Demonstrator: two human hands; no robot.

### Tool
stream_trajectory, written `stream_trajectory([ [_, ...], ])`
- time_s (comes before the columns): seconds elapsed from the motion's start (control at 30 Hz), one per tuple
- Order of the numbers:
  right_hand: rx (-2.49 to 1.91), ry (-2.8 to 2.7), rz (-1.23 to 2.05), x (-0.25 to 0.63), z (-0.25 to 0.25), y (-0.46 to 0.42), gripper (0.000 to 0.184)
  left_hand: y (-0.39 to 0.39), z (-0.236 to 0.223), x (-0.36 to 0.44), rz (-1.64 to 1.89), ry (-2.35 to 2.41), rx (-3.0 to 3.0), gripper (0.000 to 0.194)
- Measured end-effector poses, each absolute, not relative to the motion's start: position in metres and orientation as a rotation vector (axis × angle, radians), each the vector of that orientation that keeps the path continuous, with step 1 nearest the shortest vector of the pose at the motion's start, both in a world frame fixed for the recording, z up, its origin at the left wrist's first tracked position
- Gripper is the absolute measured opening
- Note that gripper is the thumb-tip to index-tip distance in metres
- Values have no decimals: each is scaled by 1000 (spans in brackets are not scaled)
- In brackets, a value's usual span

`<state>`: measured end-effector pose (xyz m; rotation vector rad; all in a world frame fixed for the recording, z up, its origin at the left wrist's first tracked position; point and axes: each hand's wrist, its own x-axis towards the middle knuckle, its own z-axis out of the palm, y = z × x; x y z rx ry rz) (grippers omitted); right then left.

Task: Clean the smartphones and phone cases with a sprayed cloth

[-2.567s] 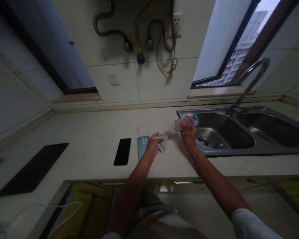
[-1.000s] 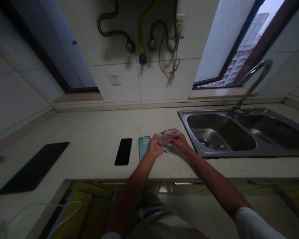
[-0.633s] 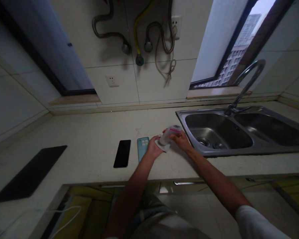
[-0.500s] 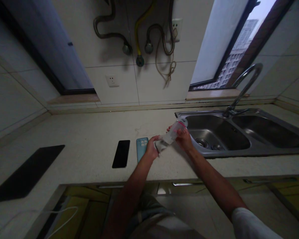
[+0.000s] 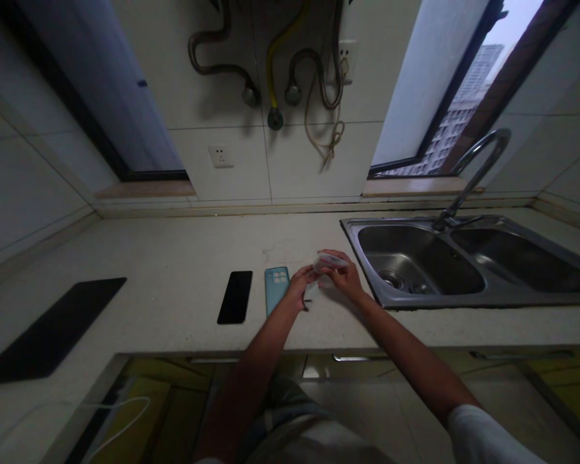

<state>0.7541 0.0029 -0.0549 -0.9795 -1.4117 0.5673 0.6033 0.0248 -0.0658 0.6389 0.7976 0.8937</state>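
Both hands meet over the counter, closed on a clear plastic bag [image 5: 329,260] with a reddish strip. My left hand [image 5: 299,285] grips its near left side, and my right hand [image 5: 347,276] pinches it from the right. A small dark thin piece [image 5: 307,303] shows just below my left hand; what it is I cannot make out. Just left of that hand, a light-blue phone case [image 5: 275,289] lies on the counter, partly covered by my left forearm. Beside the case a black smartphone [image 5: 235,297] lies flat.
A steel double sink [image 5: 367,283] with a tall curved tap [image 5: 481,164] is set into the counter [image 5: 174,258] at the right. A dark flat panel [image 5: 58,328] lies at the left. A white cable [image 5: 125,406] hangs at the lower left. Pipes and sockets are on the wall.
The plastic bag has tipped from stretched out toward the sink to lower and more bunched between my hands. My right hand has moved left and closer to my left hand.
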Motion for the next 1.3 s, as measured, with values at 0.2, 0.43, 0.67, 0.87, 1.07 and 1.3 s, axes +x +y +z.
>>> stream_trajectory([
  [0.2,-1033,-1491,425,758,-58,5,39,22,-65,605,900,731,648,35],
  [0.43,-1008,-1546,434,756,-59,-2,37,18,-63,604,935,769,710,32],
  [0.67,-1112,-1247,479,758,-68,8,41,15,-49,602,927,782,694,24],
  [0.87,-1122,-1083,332,788,-71,19,34,19,-57,597,934,791,745,36],
  [1.07,-1202,-1093,407,803,-76,25,32,21,-59,591,1051,787,735,40],
  [1.3,-1082,-1112,363,795,-66,21,58,16,-54,588,1187,739,732,51],
])
